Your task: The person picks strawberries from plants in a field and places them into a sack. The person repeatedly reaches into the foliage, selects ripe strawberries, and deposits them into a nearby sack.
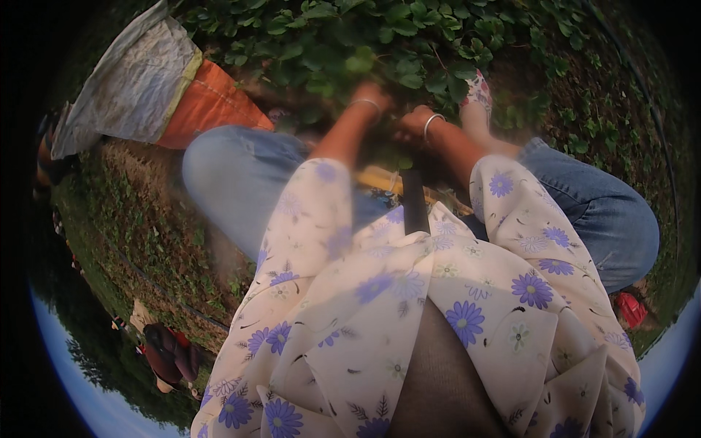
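My left hand (374, 99), blurred and wearing a bangle, reaches in at the near edge of strawberry plants (408, 41) with toothed green leaves. Close beside it, my right hand (414, 122), also with a bangle, has its fingers curled low under the leaves. Whether either hand holds anything cannot be made out, since blur and shadow cover the fingers. Below the hands, between my bent legs, lies a yellow-edged object (381, 179), partly hidden by a black strap (414, 200) and my sleeves.
A white and orange woven sack (142, 82) stands beyond my left knee. My foot in a floral shoe (477, 88) rests against the plants. Black hoses (657, 123) run along the rows. A red object (631, 310) lies behind my right knee. Another person (170, 350) bends down at lower left.
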Motion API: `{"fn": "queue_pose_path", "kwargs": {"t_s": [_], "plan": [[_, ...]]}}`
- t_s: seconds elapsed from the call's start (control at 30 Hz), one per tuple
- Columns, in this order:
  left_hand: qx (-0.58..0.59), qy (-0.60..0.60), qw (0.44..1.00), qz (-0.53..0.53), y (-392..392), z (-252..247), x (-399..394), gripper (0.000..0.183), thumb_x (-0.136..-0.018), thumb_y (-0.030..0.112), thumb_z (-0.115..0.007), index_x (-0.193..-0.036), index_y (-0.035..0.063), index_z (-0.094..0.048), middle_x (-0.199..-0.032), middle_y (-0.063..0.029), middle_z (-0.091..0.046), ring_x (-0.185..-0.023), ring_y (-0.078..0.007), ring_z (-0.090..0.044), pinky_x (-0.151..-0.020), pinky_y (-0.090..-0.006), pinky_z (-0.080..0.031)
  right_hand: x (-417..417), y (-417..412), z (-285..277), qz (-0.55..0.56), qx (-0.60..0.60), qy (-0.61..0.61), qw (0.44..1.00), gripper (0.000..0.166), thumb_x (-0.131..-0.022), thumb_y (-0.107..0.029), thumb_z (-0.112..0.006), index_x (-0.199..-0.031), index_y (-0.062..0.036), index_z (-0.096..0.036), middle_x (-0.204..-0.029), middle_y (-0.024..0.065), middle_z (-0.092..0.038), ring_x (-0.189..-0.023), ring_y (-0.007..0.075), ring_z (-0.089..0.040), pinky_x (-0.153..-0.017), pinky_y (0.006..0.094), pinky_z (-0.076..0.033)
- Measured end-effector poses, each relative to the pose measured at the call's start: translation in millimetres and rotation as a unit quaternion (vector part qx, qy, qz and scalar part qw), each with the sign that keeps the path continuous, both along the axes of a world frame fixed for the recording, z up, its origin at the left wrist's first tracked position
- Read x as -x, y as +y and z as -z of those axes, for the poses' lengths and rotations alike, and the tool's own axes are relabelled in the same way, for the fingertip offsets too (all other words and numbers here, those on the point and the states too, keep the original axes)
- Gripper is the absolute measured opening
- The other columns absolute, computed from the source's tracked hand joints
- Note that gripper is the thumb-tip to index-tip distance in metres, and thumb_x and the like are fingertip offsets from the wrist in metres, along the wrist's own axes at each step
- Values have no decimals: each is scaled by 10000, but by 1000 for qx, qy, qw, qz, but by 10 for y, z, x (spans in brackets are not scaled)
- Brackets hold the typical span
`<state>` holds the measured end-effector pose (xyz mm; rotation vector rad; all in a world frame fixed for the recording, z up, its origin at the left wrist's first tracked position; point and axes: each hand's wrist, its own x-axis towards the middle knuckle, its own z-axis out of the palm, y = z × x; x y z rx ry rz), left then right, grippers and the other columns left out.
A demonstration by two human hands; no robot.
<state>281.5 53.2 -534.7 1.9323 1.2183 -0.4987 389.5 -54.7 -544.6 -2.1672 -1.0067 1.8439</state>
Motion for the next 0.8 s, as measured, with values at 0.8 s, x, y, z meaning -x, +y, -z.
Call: {"fn": "queue_pose_path", "kwargs": {"t_s": [0.8], "plan": [[-153,-96,924,337,71,-262,425,384,-657,112,-751,-1029,112,-656,-932,-106,-670,-844,-282,-647,-759,-345,-525,-411,415,-559,-19,-46,-134,990,606,-722,-531,-652,-1032,-10,-649,-1165,175,-587,-1137,306,-517,-964,401,-388]]}}
